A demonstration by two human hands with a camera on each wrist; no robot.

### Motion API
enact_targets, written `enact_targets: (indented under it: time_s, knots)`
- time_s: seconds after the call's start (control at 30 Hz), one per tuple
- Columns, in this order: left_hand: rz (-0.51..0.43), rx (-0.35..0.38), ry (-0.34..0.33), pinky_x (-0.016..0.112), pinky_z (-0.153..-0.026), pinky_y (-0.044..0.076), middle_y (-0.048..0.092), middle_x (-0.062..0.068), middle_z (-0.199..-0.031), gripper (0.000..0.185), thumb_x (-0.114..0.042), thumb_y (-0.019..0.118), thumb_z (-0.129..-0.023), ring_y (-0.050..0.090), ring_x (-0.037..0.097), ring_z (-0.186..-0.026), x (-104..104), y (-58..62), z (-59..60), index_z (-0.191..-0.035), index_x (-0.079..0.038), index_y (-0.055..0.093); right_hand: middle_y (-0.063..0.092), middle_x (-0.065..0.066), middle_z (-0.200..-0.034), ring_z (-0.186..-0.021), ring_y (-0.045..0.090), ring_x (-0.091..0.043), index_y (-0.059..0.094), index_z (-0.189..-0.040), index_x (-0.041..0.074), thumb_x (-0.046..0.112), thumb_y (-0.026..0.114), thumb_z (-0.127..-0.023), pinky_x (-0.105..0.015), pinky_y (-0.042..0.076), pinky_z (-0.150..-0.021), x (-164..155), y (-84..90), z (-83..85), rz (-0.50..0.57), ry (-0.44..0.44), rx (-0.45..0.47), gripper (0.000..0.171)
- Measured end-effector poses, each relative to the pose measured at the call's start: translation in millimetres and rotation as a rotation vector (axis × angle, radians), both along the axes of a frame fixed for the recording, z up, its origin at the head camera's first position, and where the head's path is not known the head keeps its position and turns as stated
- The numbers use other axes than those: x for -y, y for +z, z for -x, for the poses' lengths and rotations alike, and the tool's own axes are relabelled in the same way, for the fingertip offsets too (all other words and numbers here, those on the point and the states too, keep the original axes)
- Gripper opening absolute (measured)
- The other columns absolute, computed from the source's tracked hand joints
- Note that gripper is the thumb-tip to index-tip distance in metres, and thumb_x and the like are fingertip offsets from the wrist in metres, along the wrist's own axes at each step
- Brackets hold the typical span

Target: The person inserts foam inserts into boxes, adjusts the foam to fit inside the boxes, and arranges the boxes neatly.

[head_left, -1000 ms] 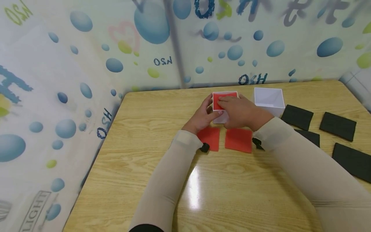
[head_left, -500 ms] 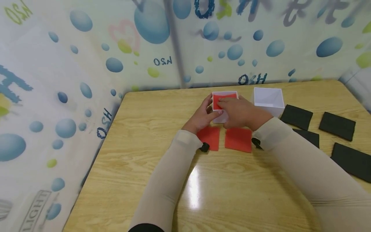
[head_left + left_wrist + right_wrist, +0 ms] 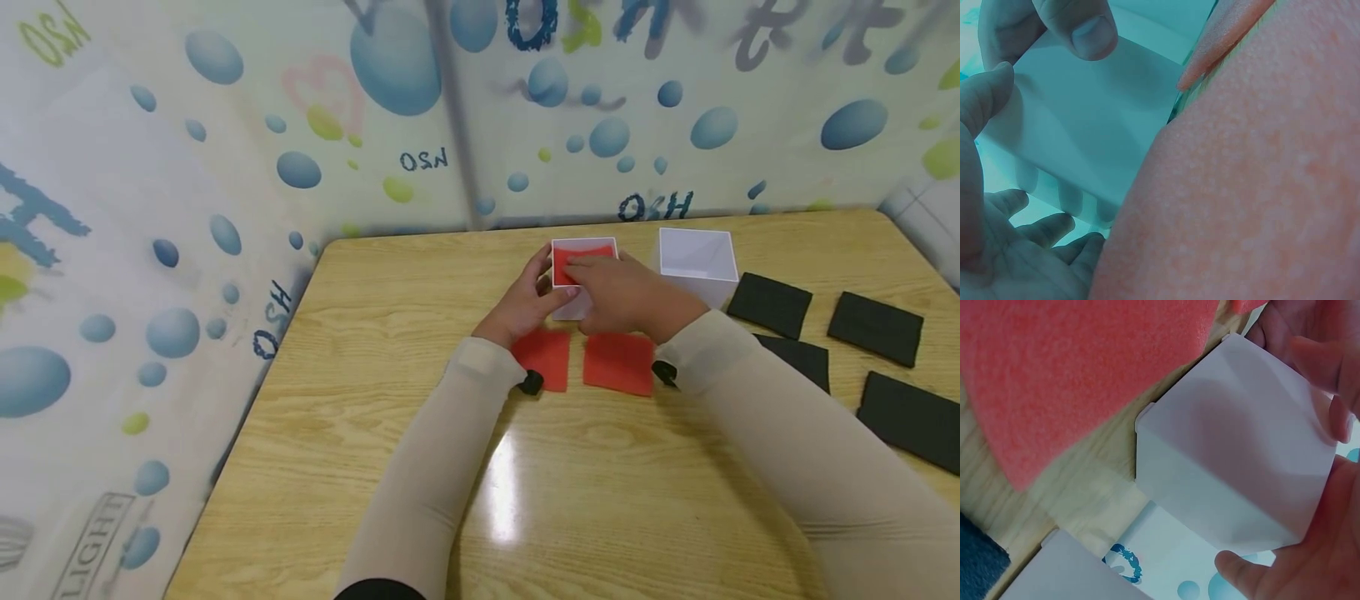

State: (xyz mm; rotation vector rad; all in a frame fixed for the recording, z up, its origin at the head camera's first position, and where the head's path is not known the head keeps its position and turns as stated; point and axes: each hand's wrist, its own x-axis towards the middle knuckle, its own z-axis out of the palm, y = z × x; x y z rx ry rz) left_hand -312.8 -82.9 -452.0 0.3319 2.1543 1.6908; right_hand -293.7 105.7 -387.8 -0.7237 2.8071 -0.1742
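A small white box (image 3: 572, 307) stands at the middle back of the wooden table (image 3: 360, 400). My left hand (image 3: 525, 304) grips its left side, thumb on the rim; its fingers (image 3: 1085, 28) curl round the white box (image 3: 1085, 125) in the left wrist view. My right hand (image 3: 622, 292) lies across the top of the box, its fingers resting on a red pad (image 3: 585, 253) inside. Two more red pads (image 3: 546, 357) (image 3: 618, 362) lie flat just in front of the box. The right wrist view shows the white box (image 3: 1235, 462) beside a red pad (image 3: 1085, 369).
A second white box (image 3: 697, 262), open at the top, stands just right of the first. Several black pads (image 3: 768, 302) lie spread along the table's right side. A bubble-patterned sheet (image 3: 225, 167) walls the table at the back and left.
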Motion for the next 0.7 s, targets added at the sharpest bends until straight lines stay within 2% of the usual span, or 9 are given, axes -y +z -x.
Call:
enact_targets:
  time_s: [0.2, 0.43, 0.57, 0.7]
  knots:
    - [0.007, 0.004, 0.001, 0.048, -0.126, 0.033, 0.019, -0.001, -0.175, 0.093, -0.037, 0.072, -0.100, 0.022, 0.030, -0.162, 1, -1.3, 1.3, -0.170, -0.038, 0.011, 0.044, -0.014, -0.164, -0.153, 0.036, -0.036, 0.042, -0.159, 0.005, 0.029, 0.088, -0.079, -0.074, 0.024, -0.122, -2, 0.3, -3.5, 0.040, 0.014, -0.025, 0.095]
    - [0.007, -0.005, -0.009, 0.046, -0.126, 0.034, 0.020, -0.001, -0.175, 0.092, -0.036, 0.071, -0.101, 0.023, 0.029, -0.162, 1, 0.6, 2.9, -0.170, -0.037, 0.010, 0.040, -0.014, -0.167, -0.157, 0.031, -0.037, 0.040, -0.161, 0.006, 0.030, 0.089, -0.079, -0.072, 0.021, -0.123, -3, 1.5, -8.5, 0.086, -0.001, -0.031, 0.098]
    - [0.008, -0.014, -0.010, 0.047, -0.126, 0.034, 0.021, 0.000, -0.175, 0.091, -0.035, 0.070, -0.101, 0.023, 0.031, -0.162, 1, -1.1, 2.0, -0.170, -0.036, 0.010, 0.040, -0.014, -0.168, -0.157, 0.031, -0.037, 0.041, -0.161, 0.006, 0.030, 0.086, -0.081, -0.071, 0.022, -0.124, -5, 2.3, -16.0, 0.133, -0.010, -0.046, 0.095]
    - [0.013, -0.018, -0.002, 0.048, -0.126, 0.033, 0.022, 0.001, -0.174, 0.092, -0.035, 0.071, -0.100, 0.023, 0.033, -0.162, -1, -1.9, 1.5, -0.170, -0.036, 0.011, 0.042, -0.018, -0.166, -0.156, 0.032, -0.039, 0.041, -0.160, 0.002, 0.029, 0.082, -0.087, -0.069, 0.025, -0.124, -8, 7.5, -27.0, 0.193, 0.011, -0.074, 0.089]
